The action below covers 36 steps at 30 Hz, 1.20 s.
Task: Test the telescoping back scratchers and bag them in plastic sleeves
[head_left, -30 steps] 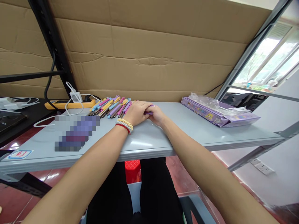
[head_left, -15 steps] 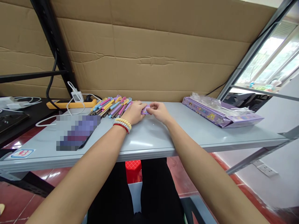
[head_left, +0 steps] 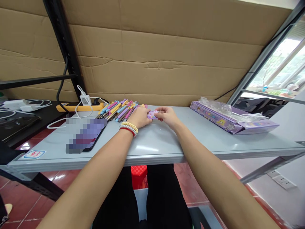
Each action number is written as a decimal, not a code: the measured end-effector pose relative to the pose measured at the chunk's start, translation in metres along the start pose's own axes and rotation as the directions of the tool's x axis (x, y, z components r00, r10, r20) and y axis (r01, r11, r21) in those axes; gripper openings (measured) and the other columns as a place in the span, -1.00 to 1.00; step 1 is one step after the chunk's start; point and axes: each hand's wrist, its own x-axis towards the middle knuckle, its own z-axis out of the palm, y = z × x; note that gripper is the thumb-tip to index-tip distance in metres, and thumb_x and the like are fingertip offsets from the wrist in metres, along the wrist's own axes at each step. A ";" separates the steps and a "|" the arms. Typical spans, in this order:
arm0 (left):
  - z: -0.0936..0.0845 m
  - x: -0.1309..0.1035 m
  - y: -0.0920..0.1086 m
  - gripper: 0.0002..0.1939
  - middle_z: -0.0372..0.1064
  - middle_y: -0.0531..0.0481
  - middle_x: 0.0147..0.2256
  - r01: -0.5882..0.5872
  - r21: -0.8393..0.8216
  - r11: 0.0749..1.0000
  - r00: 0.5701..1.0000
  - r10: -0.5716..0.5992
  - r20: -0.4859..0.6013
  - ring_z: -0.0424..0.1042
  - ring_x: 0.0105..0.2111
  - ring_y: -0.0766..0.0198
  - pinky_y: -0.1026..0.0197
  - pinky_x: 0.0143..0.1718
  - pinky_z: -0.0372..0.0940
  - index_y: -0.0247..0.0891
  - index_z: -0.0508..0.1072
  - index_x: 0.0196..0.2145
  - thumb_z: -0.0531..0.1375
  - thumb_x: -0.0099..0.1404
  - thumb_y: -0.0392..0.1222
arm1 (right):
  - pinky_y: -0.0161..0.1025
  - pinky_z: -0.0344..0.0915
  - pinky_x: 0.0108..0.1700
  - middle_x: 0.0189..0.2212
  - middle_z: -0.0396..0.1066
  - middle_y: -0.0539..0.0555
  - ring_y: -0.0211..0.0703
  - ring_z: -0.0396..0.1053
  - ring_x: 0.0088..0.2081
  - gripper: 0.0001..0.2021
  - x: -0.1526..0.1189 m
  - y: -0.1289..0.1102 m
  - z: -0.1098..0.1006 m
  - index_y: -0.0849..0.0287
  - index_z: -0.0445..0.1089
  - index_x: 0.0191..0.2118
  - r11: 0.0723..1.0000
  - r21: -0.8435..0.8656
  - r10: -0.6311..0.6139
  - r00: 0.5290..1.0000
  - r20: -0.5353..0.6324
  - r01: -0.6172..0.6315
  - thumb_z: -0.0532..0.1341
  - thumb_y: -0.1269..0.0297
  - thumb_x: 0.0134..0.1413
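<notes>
A small purple printed piece [head_left: 152,114], too small to name more exactly, is held just above the grey tabletop between both hands. My left hand [head_left: 140,117] is closed on its left end, back of the hand toward me. At its right end, my right hand [head_left: 166,115] pinches with thumb and forefinger. Close to the left hand lies a pile of colourful pens [head_left: 119,109] in pink, yellow, blue and purple; the hand hides part of the pile.
An open purple printed box [head_left: 221,117] with clear plastic wrapping [head_left: 228,109] lies on the right. To the left are a phone [head_left: 91,136], a yellow power strip [head_left: 71,107] and a white charger [head_left: 85,99] with its cable. Cardboard [head_left: 152,47] stands behind the table [head_left: 166,140].
The whole view has shifted slightly, so things appear farther right. My fingers have moved a little apart, and more of the purple piece shows between them.
</notes>
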 end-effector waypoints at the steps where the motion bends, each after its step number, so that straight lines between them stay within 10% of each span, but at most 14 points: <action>1: -0.002 -0.001 0.001 -0.76 0.49 -0.13 -0.36 0.010 0.007 1.000 1.000 -0.010 0.020 0.44 -0.28 0.10 0.17 -0.25 0.31 -0.26 0.54 -0.30 0.20 0.05 -0.15 | -0.26 0.16 -0.50 -0.67 0.29 -0.04 -0.26 0.23 -0.58 -0.77 0.000 0.002 0.000 0.21 0.36 -0.40 0.999 -0.043 -0.010 1.000 -0.001 0.010 0.31 0.27 -0.29; 7: -0.010 -0.004 0.000 -0.77 0.43 -0.10 -0.50 0.131 0.079 0.988 0.989 -0.136 0.054 0.41 -0.43 0.13 0.20 -0.43 0.25 -0.26 0.55 -0.38 0.23 0.00 -0.11 | -0.13 0.27 -0.14 -0.11 0.46 0.11 -0.05 0.38 -0.17 -0.61 -0.002 0.011 -0.002 0.12 0.42 -0.15 0.796 -0.456 -0.378 0.915 0.139 0.398 0.28 0.32 -0.23; 12: -0.007 -0.004 -0.003 -0.75 0.42 -0.05 -0.51 0.100 0.089 0.991 0.989 -0.109 0.096 0.41 -0.44 0.16 0.23 -0.46 0.25 -0.22 0.55 -0.36 0.25 -0.07 -0.15 | -0.13 0.25 -0.14 -0.19 0.48 0.11 0.00 0.40 -0.16 -0.67 0.001 0.019 -0.003 0.11 0.43 -0.17 0.638 -0.605 -0.397 0.877 0.271 0.476 0.29 0.27 -0.18; 36: 0.000 -0.001 -0.010 -0.66 0.48 -0.02 -0.35 0.109 -0.090 0.990 0.976 -0.090 0.198 0.42 -0.32 0.15 0.23 -0.39 0.24 -0.22 0.52 -0.28 0.24 -0.08 -0.12 | -0.26 0.23 -0.25 -0.32 0.48 0.03 -0.15 0.38 -0.30 -0.70 -0.005 0.015 0.000 0.12 0.37 -0.23 0.720 -0.549 -0.303 0.904 0.302 0.425 0.28 0.28 -0.21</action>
